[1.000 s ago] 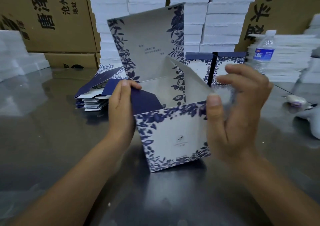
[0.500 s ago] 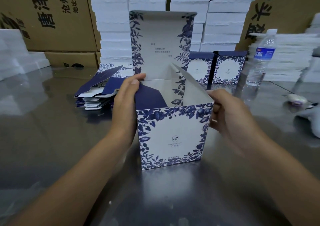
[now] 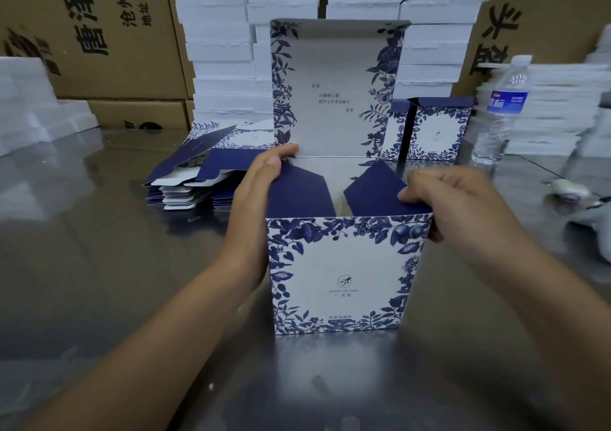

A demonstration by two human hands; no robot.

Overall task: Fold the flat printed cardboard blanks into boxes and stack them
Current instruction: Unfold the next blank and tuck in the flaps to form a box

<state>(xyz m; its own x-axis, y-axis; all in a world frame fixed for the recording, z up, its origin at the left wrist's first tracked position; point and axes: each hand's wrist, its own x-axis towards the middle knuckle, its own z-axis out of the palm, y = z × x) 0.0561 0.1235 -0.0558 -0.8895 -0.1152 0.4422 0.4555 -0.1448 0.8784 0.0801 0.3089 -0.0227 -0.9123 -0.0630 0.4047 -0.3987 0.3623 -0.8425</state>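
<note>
A blue-and-white floral box (image 3: 340,265) stands upright on the steel table (image 3: 99,281) with its lid (image 3: 334,83) raised at the back. Both navy side flaps are folded inward over the opening, the left flap (image 3: 304,195) and the right flap (image 3: 373,192). My left hand (image 3: 254,199) lies flat along the box's left wall and touches the left flap's edge. My right hand (image 3: 463,205) curls over the right wall, fingertips pressing the right flap down and thumb on the outside. A pile of flat blanks (image 3: 198,179) lies behind and to the left. Two folded boxes (image 3: 436,129) stand behind on the right.
A water bottle (image 3: 499,109) stands at the right rear. Stacks of white foam trays (image 3: 224,66) and brown cartons (image 3: 99,33) line the back. More white stacks sit at the far left and right. A small white object (image 3: 568,192) lies on the table's right side.
The box was set squarely upright and its lid swung up straight. My right hand came down onto the right wall and folded the right flap inward. My left hand stayed on the left flap.
</note>
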